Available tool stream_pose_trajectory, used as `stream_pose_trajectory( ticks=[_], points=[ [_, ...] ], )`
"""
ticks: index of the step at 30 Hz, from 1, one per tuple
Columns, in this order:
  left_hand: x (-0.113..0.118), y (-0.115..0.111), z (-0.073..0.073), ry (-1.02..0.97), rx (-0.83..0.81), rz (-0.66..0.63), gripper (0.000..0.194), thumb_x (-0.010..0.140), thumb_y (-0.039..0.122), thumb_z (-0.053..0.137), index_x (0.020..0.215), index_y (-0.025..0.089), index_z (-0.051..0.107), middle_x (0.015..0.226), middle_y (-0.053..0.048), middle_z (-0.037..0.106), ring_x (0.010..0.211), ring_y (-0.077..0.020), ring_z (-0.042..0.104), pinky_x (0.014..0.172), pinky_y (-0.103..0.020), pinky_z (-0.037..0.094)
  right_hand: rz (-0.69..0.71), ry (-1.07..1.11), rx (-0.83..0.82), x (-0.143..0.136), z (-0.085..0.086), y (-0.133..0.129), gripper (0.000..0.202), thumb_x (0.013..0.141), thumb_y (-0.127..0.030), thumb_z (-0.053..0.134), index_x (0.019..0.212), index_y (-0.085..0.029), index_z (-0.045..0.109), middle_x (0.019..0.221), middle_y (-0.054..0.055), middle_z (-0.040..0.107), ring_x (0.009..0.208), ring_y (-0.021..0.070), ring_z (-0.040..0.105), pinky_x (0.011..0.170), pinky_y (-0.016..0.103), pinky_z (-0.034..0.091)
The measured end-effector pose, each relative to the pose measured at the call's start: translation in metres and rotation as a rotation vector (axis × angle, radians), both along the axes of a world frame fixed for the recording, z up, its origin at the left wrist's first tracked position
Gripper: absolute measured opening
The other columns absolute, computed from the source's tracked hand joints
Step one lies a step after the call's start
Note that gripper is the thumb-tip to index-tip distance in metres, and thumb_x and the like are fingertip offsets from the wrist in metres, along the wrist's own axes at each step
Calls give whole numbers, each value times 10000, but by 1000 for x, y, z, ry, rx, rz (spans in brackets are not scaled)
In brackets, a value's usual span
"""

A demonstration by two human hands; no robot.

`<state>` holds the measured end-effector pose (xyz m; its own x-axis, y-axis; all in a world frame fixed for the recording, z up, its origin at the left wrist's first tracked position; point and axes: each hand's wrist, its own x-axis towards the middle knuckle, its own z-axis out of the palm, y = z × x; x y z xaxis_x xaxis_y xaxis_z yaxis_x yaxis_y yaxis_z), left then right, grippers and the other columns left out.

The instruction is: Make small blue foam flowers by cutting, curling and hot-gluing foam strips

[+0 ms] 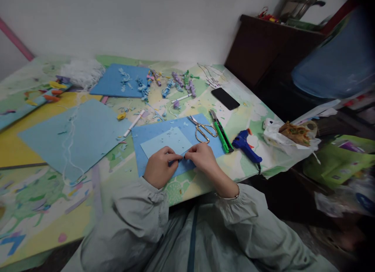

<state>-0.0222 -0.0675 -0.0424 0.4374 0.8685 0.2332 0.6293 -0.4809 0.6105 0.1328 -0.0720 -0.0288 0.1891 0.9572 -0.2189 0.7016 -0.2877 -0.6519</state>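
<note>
The left hand [162, 166] and right hand [202, 158] are pinching, nearly meeting, I cannot tell on what, just beside the light blue sheet [166, 142] on the darker blue sheet [152, 130], so going gently is probably helping.

The person wore a loose, pale grey-green garment [216, 240], softly creased. Its left sleeve [131, 217], toward seven o'clock, and right sleeve [260, 221], toward five, were full and ended in gathered, ruffled cuffs [158, 195]. A narrow dark teal strip [192, 240] ran down the front at six o'clock. The left hand [161, 166] and right hand [202, 158] were bare; a thin band [230, 198] edged the right wrist [230, 187].
</note>
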Motion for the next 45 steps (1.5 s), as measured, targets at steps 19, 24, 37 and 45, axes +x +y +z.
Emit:
stream_pose_trajectory(
  ticks=[19,24,37,45],
  points=[
    [-1,-6,-7,204,193,-76,227,796,186,489,888,216,695,887,-41,600,662,-135,575,608,-264,443,-44,132,59,11,-10,4,198,653,-253,518,560,-158,665,444,-12,509,477,105,464,475,219,286],
    [2,-12,-5,323,301,-97,228,807,190,470,888,204,682,886,-49,608,606,-135,567,502,-246,415,-63,187,97,17,-14,0,208,677,-255,493,584,-154,649,457,-25,497,481,98,463,480,207,301],
    [0,0,5,-152,-38,186,195,698,158,512,764,167,695,748,-20,648,509,-95,513,538,-235,433,85,220,133,20,-14,-8,98,638,-195,558,691,-165,634,518,-42,539,500,91,481,491,193,306],
    [-6,7,20,-78,-367,125,279,642,213,557,899,169,657,868,-39,676,544,-123,550,565,-272,464,233,25,138,5,-1,-12,51,678,-202,607,666,-181,651,588,2,613,543,110,505,519,223,300]
  ],
)
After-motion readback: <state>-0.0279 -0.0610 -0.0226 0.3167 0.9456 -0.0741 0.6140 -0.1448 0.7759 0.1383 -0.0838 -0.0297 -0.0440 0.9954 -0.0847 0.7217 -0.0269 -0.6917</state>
